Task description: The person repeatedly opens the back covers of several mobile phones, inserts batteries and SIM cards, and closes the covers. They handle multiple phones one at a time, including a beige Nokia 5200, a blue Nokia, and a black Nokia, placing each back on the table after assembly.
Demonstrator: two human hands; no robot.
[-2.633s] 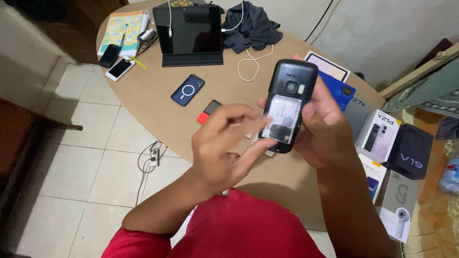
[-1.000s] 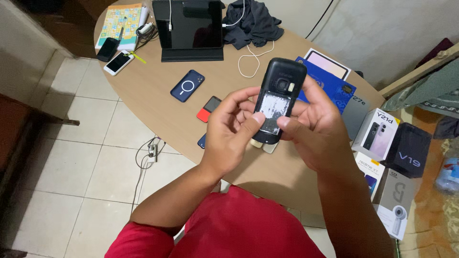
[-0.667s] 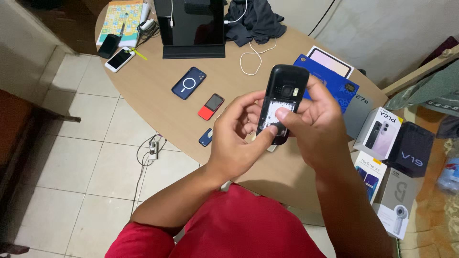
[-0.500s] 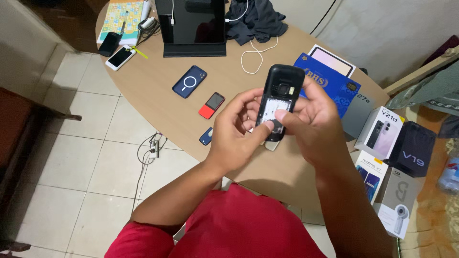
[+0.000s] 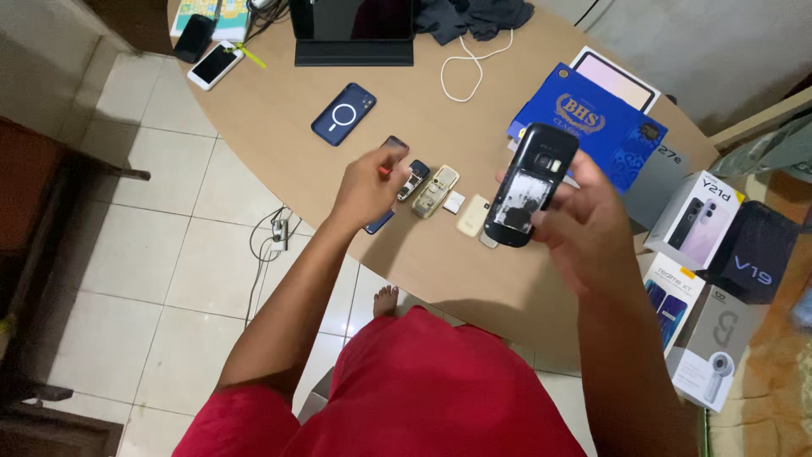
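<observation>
Over a round wooden table [image 5: 279,144], a dark mobile phone [image 5: 531,184] with its back cover off is held up in the right hand [image 5: 584,227], fingers wrapped round its lower edge. The left hand [image 5: 370,182] is lowered to a row of small parts [image 5: 436,189] on the tabletop, its fingers curled loosely; whether anything is pinched cannot be told. The step in hand is judged to be the fetching or setting down of a part for the opened phone, and a fine fingertip pinch is called for next. A second earlier both hands were joined at the phone's open back; the left has since been dropped away.
</observation>
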